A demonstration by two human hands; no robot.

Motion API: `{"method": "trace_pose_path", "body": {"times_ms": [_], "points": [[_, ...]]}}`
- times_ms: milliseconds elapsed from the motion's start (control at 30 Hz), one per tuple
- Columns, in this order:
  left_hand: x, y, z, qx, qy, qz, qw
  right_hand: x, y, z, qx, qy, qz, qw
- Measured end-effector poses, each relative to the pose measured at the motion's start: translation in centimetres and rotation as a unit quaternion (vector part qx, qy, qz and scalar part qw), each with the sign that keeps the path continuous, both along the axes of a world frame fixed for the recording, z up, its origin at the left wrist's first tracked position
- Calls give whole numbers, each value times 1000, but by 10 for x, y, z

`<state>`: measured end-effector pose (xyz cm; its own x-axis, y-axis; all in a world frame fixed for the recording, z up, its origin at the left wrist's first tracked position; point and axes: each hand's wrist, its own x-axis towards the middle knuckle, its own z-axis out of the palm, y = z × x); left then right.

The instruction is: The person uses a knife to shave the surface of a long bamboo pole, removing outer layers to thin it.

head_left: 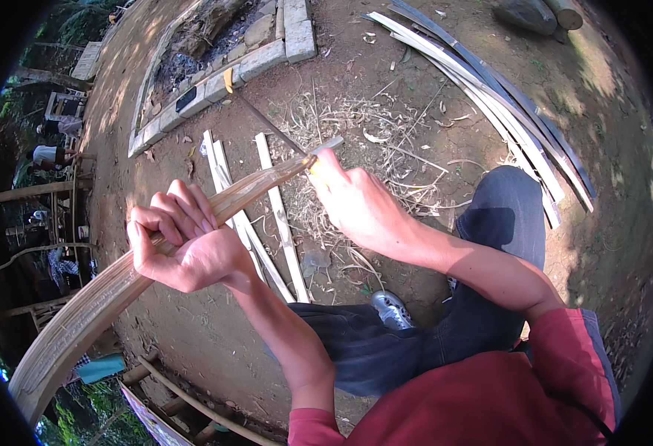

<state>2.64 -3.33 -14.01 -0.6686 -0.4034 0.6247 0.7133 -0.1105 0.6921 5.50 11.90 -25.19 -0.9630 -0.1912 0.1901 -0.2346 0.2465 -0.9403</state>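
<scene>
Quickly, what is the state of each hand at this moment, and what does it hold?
Left hand: closed, fingers curled around the long wooden strip.
Right hand: closed, holding the thin dark-bladed tool.

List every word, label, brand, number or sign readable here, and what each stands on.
None can be read.
Long pale strip in the left hand: no lettering visible.
Red shirt: none visible.
Pale sheet at lower left: too blurred to tell.
Dark flat object on the stone border: too small to tell.
</scene>
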Motion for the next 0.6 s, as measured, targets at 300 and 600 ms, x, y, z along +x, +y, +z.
{"method": "trace_pose_path", "body": {"times_ms": [300,600], "points": [[2,-8,-4,-23,12,-64,998,-5,0,-1,44,-22,25,998],[4,-13,-5,-12,7,-71,997,-11,4,-12,74,-128,44,988]]}}
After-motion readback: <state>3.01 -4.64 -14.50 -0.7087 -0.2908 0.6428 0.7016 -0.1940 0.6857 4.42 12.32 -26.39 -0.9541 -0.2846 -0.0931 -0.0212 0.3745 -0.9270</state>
